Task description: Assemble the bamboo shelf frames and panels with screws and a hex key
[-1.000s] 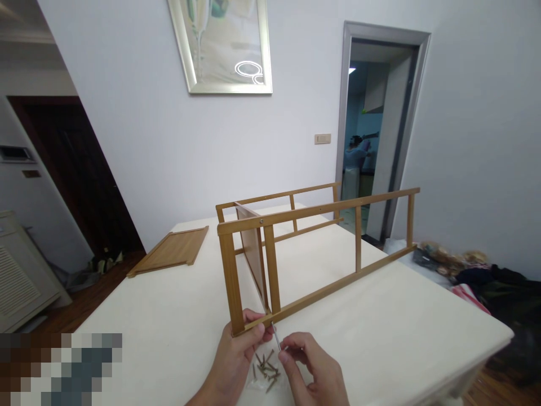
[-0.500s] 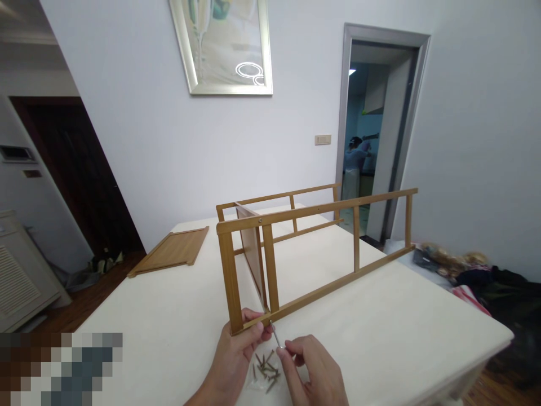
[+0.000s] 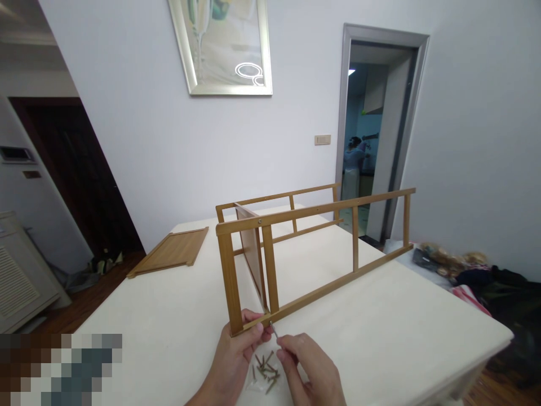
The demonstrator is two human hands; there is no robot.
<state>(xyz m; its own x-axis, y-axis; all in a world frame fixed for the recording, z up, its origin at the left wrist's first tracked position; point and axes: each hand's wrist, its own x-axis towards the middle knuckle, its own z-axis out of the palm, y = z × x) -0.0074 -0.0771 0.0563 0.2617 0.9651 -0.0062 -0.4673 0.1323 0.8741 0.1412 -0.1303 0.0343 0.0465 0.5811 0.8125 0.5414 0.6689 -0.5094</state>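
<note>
A bamboo shelf frame [image 3: 313, 242] lies on its side on the white table [image 3: 169, 316], with one shelf board [image 3: 252, 254] fixed between its two ladder-like sides. My left hand [image 3: 236, 352] pinches the lower rail near the frame's near corner. My right hand [image 3: 306, 369] pinches a thin metal tool [image 3: 274, 331], its tip set against a screw in that rail. Several loose screws [image 3: 266, 369] lie in a clear bag between my hands.
A second bamboo shelf board [image 3: 173, 250] lies at the table's far left edge. Clothes and bags [image 3: 465, 270] are heaped to the right of the table. Another person [image 3: 353, 163] stands in the room beyond the open doorway. A framed picture [image 3: 224, 45] hangs on the wall.
My right hand has moved slightly forward and up toward the rail, so less of the tool's shaft shows. The frame and my left hand have stayed in place.
</note>
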